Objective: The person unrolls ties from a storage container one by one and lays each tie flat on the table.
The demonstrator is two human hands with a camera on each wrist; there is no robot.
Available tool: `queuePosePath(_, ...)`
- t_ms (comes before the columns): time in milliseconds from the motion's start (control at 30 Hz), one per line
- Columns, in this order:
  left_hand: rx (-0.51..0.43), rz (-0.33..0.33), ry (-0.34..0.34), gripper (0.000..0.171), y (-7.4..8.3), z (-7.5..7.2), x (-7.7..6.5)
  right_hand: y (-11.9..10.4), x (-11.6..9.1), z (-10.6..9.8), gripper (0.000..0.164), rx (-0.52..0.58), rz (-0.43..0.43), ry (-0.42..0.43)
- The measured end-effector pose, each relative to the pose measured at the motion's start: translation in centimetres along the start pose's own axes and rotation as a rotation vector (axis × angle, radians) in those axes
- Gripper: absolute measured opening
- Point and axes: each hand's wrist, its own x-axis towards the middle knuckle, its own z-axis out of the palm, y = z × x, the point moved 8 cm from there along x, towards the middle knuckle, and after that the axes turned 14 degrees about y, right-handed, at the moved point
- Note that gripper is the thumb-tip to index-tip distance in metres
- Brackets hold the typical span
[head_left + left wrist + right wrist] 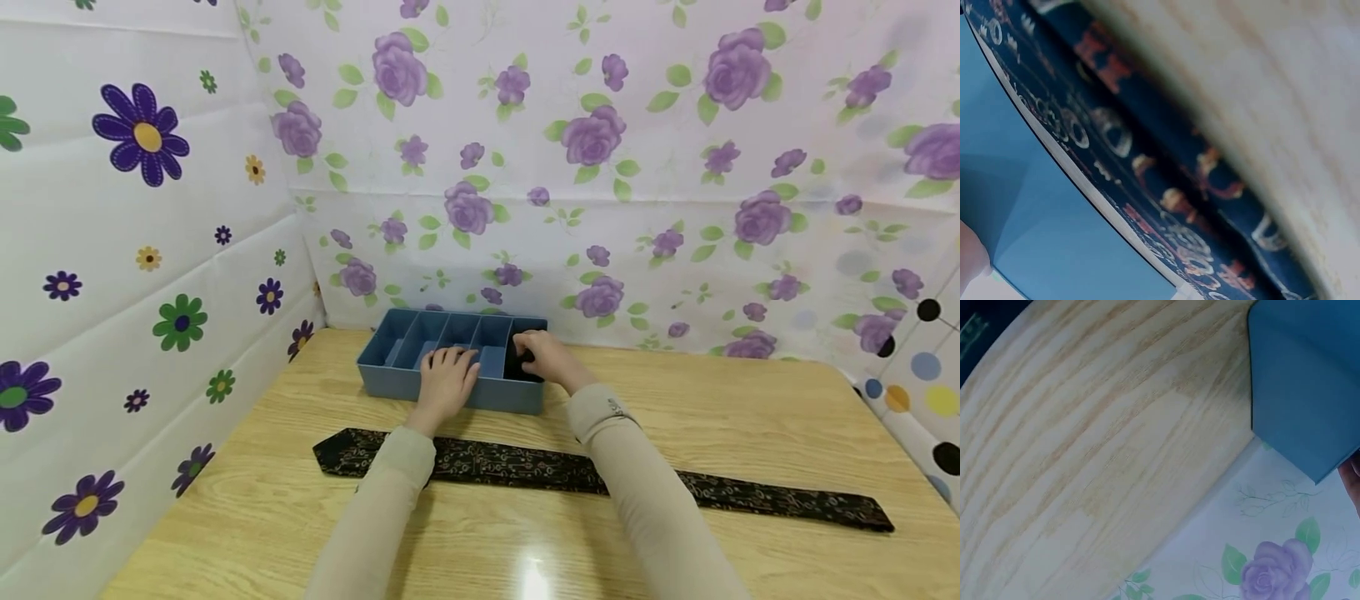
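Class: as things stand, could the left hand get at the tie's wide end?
Probably yes: the tie's wide end lies uncovered on the table, left of the left forearm, though the left hand would first have to leave the blue box.

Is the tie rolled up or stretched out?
Stretched out: the tie lies lengthwise across the table, in front of the blue box.

A light wood-grained table [750, 400] fills the lower part of the frame, bearing a blue divided box [495, 394] just below centre and, nearer the bottom, a dark patterned necktie [510, 464] stretched toward the lower right.
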Motion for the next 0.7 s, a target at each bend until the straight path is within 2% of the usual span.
queuePosePath(700,0.024,0.003,-0.004,0.042,0.01,-0.11,0.05,-0.23,0.39,-0.92,0.021,-0.017,-0.019,-0.002)
